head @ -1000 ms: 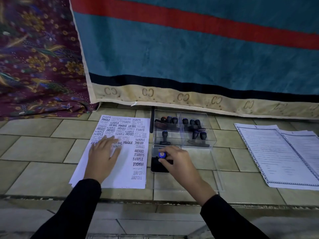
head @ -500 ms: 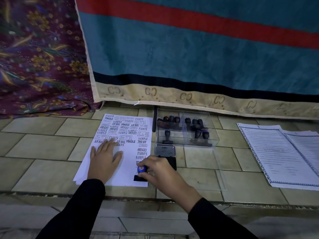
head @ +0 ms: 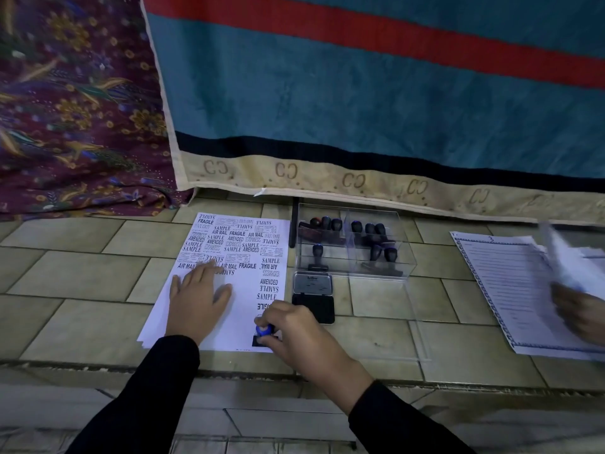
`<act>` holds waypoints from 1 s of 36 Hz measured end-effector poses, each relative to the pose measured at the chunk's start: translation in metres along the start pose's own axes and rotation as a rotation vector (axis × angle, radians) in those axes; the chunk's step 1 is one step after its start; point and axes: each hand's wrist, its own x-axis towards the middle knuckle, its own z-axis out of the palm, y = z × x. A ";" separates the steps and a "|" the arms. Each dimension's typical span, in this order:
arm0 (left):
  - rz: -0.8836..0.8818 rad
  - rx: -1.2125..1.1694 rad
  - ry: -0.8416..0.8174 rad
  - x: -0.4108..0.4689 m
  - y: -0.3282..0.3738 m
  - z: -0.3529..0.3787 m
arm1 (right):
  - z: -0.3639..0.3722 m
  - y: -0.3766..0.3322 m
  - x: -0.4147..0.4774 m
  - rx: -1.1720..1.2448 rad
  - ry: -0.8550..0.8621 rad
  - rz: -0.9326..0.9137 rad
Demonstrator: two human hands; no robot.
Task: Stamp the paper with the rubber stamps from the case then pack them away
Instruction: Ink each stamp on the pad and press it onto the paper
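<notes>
A white paper (head: 242, 290) covered with printed words such as SAMPLE and FRAGILE lies on the tiled ledge. My left hand (head: 196, 298) rests flat on it, fingers spread. My right hand (head: 294, 329) grips a rubber stamp (head: 264, 332) with a blue knob, its black base pressed on the paper's near right corner. To the right of the paper an open ink pad (head: 313, 298) lies on the tiles. Behind the pad stands a clear plastic case (head: 406, 257) holding several dark-handled stamps (head: 376, 240).
A clear lid (head: 386, 322) lies flat in front of the case. At the right, another person's hand (head: 579, 309) moves over a stack of printed forms (head: 510, 290). Hanging teal and patterned maroon cloths close off the back. The ledge drops off at its near edge.
My right hand carried the blue-knobbed stamp from the ink pad to the paper's near right corner and pressed it down. Another person's hand has come into view at the right.
</notes>
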 end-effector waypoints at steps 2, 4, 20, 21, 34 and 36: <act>-0.021 0.016 -0.004 0.003 0.003 -0.001 | 0.001 -0.001 -0.002 -0.008 -0.001 -0.013; -0.041 0.023 -0.004 0.005 0.007 -0.002 | 0.001 -0.001 -0.003 0.024 0.010 0.009; -0.027 0.004 0.030 -0.001 0.008 0.001 | -0.031 0.025 0.019 0.432 0.294 0.368; -0.028 0.002 0.031 -0.001 0.008 0.001 | -0.043 0.033 0.024 0.405 0.365 0.372; -0.042 0.051 0.031 -0.002 0.013 -0.002 | -0.096 0.118 0.071 -0.145 0.359 0.500; -0.041 0.049 0.029 -0.003 0.014 -0.003 | -0.094 0.119 0.074 -0.207 0.277 0.497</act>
